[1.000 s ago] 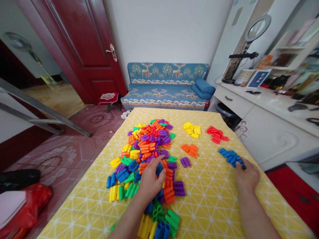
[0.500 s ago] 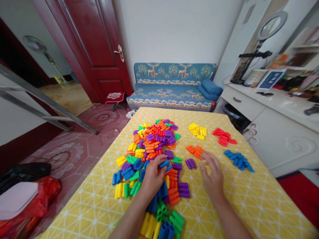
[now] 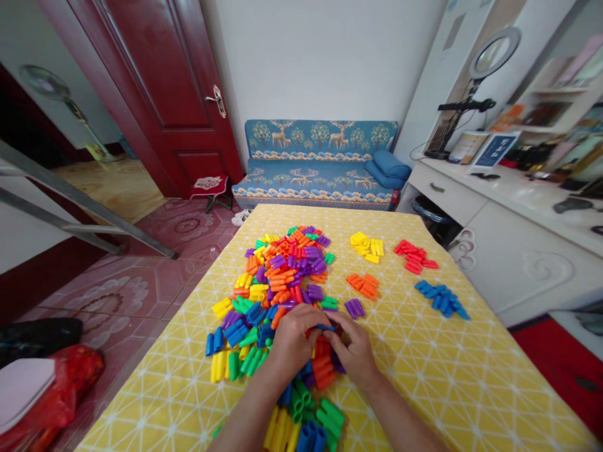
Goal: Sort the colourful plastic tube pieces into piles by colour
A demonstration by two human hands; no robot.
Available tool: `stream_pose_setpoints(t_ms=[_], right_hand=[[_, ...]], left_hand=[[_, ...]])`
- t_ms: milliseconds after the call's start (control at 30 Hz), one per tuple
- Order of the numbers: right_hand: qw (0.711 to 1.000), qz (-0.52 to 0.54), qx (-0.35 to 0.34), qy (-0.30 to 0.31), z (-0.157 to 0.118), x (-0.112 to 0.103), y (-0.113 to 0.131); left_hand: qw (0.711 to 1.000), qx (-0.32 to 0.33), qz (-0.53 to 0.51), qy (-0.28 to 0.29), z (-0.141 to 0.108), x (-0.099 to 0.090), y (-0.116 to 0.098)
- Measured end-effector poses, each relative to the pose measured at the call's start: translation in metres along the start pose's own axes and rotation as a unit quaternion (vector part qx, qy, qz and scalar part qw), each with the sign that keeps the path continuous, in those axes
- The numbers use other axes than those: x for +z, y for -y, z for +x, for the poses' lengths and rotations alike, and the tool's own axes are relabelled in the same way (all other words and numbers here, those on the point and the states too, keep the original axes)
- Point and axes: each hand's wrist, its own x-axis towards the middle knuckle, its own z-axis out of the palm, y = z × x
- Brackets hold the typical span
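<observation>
Over the near part of a mixed heap of plastic tube blocks (image 3: 282,263), my left hand (image 3: 293,340) is closed on a blue tube block (image 3: 325,327). My right hand (image 3: 357,353) meets it from the right, thumb and forefinger closed on the same block. Much of that block is hidden by my fingers. Beneath the hands lie orange tube blocks (image 3: 324,370). Right of the heap are sorted groups: purple blocks (image 3: 355,307), orange blocks (image 3: 363,286), yellow blocks (image 3: 367,246), red blocks (image 3: 415,256) and blue blocks (image 3: 443,299).
A yellow patterned cloth (image 3: 414,376) covers the table. Behind it stands a blue sofa (image 3: 311,163). A white cabinet (image 3: 499,232) runs along the right side, and a metal ladder (image 3: 94,213) leans at the left. A red bag (image 3: 85,376) lies at lower left.
My right hand has moved left from beside the orange group to the blue block in my left hand, and its fingers have closed on it. The view has shifted slightly.
</observation>
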Motion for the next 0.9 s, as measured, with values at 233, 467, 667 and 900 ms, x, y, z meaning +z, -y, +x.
stream_pose_setpoints(t_ms=[233, 467, 667, 900], right_hand=[[0.982, -0.137, -0.006, -0.129, 0.006, -0.044, -0.022], [0.902, -0.397, 0.048, -0.160, -0.001, -0.151, -0.097], [0.898, -0.425, 0.030, -0.109, -0.020, -0.139, -0.098], [0.903, -0.416, 0.023, -0.102, -0.006, -0.145, -0.114]], left_hand=[[0.994, 0.009, 0.111, -0.003, -0.002, -0.028, 0.005], [0.977, -0.032, 0.207, -0.051, -0.020, -0.049, 0.046], [0.974, -0.027, 0.218, -0.044, -0.023, -0.040, 0.057], [0.975, -0.024, 0.214, -0.045, -0.024, -0.040, 0.061]])
